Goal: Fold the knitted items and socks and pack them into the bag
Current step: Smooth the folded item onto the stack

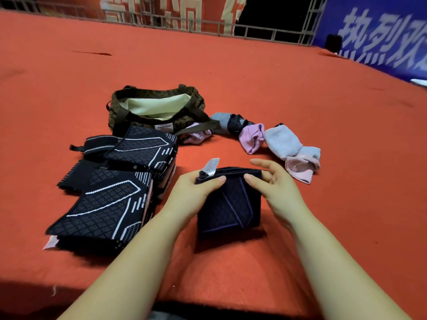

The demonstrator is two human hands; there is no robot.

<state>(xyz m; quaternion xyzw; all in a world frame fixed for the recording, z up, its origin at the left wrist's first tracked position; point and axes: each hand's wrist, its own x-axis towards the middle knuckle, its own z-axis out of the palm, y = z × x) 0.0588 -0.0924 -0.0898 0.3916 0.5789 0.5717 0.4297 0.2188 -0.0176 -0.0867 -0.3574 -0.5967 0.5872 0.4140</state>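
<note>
The left hand (pixel 196 188) pinches the far left corner of a folded dark knitted piece (pixel 228 204), thumb on top and fingers curled beneath, beside a small white tag (pixel 211 166). The right hand (pixel 275 183) pinches the far right corner with its thumb, the other fingers spread loosely above the edge. The piece is nearly square, its folded edge lying across the view from left to right and its near edge resting on the red cloth (pixel 254 70). It is navy-black with thin purple lines forming angled shapes.

Left of the hands lies a stack of dark knitted items (pixel 111 204) with white line patterns, their long axis running from near left to far right. Beyond it sits the bag (pixel 154 107), camouflage-patterned with a pale lining, its mouth open upward. To the bag's right, pink and grey socks (pixel 272 139) lie in a loose row.

The red cloth covers the whole surface. Behind it stand a metal railing (pixel 208 24), a red banner (pixel 161 10) and a blue banner (pixel 381 31) with white characters.
</note>
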